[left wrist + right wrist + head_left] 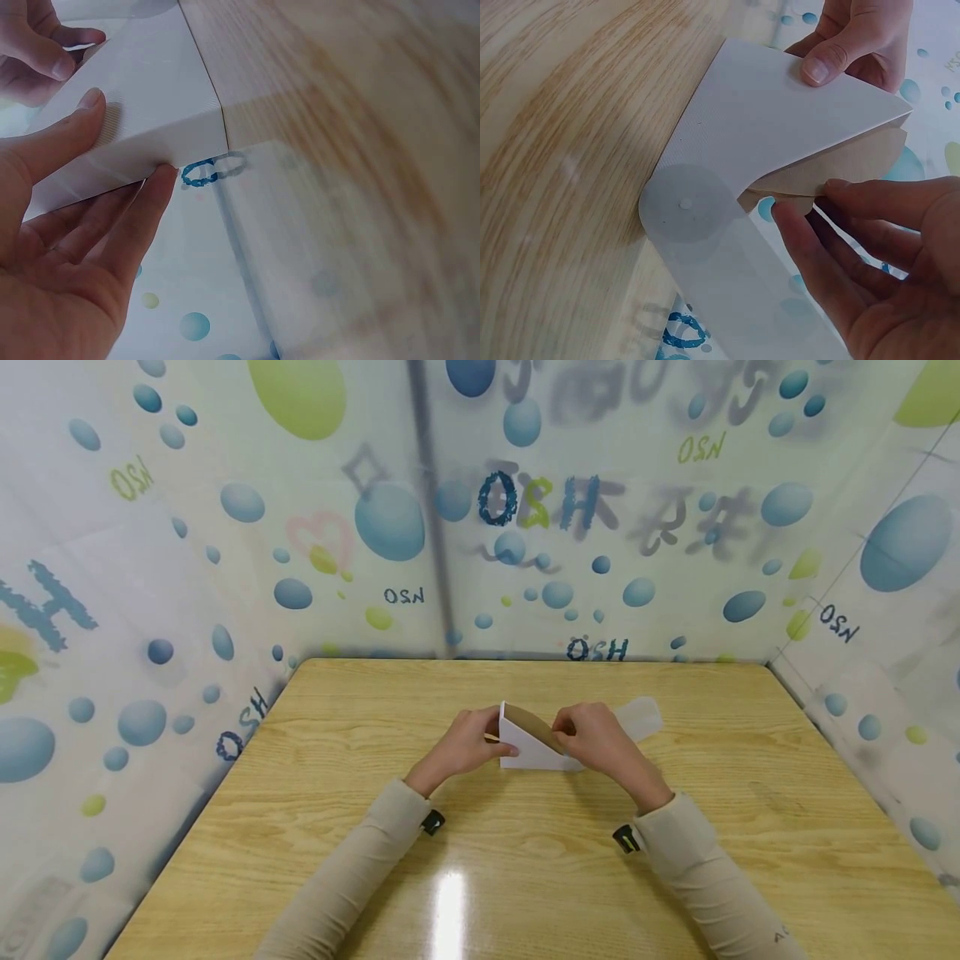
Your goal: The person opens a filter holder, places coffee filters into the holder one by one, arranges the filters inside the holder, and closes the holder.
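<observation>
A white cardboard box [528, 753] with a slanted open top stands on the table, its inside brown. My left hand [472, 742] grips its tall end, thumb on the near face and fingers behind. At the slanted opening, my right hand [596, 737] pinches a brown cardboard flap [795, 201] between thumb and finger, seen in the right wrist view. From the box's low corner a translucent plastic strip [742, 289] extends, with a round end and a small dot at its centre. In the left wrist view the box [150, 82] hides part of the right hand.
The wood-grain table [465, 827] stretches around both hands. A patterned sheet [510, 560] with blue and green dots hangs behind and at both sides, close to the table's edges. A bright light reflection lies on the near tabletop.
</observation>
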Action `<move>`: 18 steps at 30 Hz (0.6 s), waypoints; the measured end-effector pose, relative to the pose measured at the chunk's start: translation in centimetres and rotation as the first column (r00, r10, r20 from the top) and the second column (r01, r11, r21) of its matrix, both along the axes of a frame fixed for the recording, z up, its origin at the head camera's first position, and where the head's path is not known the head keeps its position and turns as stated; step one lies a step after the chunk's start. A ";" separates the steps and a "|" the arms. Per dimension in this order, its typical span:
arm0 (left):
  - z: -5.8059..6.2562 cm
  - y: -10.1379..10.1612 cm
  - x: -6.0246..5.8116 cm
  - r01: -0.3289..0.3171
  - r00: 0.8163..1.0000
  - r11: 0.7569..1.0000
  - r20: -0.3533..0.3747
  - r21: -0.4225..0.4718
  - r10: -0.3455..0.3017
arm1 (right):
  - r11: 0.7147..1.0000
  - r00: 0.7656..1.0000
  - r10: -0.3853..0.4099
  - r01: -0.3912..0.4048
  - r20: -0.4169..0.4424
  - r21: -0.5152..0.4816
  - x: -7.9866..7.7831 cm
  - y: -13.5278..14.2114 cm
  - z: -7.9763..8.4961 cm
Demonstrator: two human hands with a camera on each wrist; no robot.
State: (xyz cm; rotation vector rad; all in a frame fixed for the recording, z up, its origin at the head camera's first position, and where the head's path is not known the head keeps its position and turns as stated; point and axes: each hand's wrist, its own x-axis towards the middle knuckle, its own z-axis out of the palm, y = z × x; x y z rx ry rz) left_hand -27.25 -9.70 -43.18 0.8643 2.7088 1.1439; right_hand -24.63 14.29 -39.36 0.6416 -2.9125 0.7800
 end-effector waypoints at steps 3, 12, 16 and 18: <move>0.0 0.0 0.1 0.003 1.000 1.000 -0.001 0.002 -0.003 | 1.000 1.000 -0.003 0.003 -0.009 0.008 0.0 -0.1 -0.1; 0.0 0.0 0.0 0.007 1.000 1.000 0.007 0.005 -0.007 | 0.999 1.000 -0.010 0.011 -0.016 0.036 -0.1 -0.2 -0.4; -0.1 0.0 -0.1 0.016 1.000 1.000 0.005 0.013 -0.016 | 0.999 1.000 -0.011 0.011 -0.008 0.042 -0.1 -0.2 -0.4; -0.1 -0.1 -0.1 0.017 1.000 1.000 0.002 0.011 -0.017 | 0.999 1.000 -0.011 0.011 -0.003 0.043 -0.1 -0.3 -0.4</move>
